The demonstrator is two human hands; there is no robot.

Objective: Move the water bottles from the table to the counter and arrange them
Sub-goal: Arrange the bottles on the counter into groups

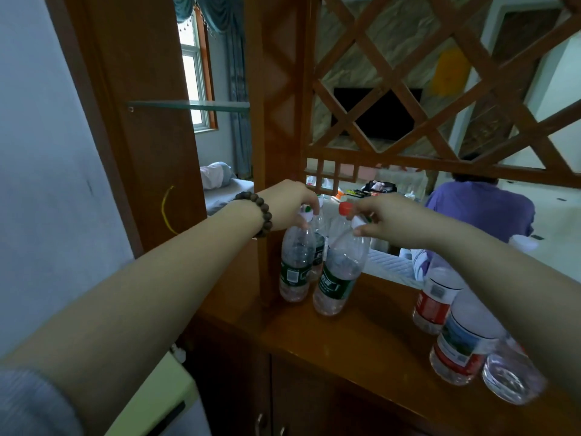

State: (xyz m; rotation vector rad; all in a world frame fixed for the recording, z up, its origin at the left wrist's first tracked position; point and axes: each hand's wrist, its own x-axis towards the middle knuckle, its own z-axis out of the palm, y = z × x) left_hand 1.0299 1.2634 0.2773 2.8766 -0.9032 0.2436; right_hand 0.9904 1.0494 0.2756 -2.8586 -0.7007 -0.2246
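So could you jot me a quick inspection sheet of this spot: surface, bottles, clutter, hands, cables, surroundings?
Surface: wooden counter, glossy, cupboard doors below.
Job's things: green-label bottles clustered by the post; the front one tilts; red-label bottles at the right edge.
Clutter: nothing seen besides bottles.
Hands: left hand grips a bottle's top; right hand holds the tilted bottle's neck.
Cables: yellow wire on the wooden panel.
Surroundings: lattice screen, window, seated person beyond.
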